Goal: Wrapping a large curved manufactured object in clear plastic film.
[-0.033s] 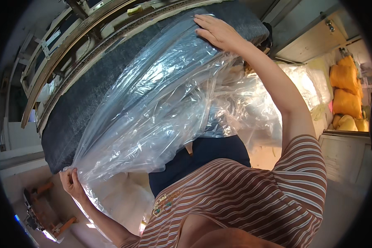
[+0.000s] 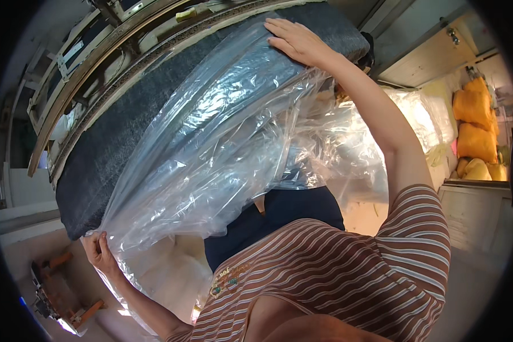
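A long, crumpled sheet of clear plastic film (image 2: 228, 119) lies over a dark grey bench surface (image 2: 111, 139) and hangs down over its near edge in front of my body. At the bench's left end, my left hand (image 2: 100, 251) is closed in a pinch on a gathered edge of the film. My right hand (image 2: 299, 43) rests flat on the film near the far right end, its fingers stretched out. Between the two hands the film runs in long diagonal folds.
Behind the bench runs a curved wooden and metal frame (image 2: 85, 74) with a small yellow piece (image 2: 185, 14) on it. More bundled clear plastic (image 2: 422, 117) lies to the right. Orange bundles (image 2: 476, 122) stand at the far right. A brown wooden stand (image 2: 62, 290) is at lower left.
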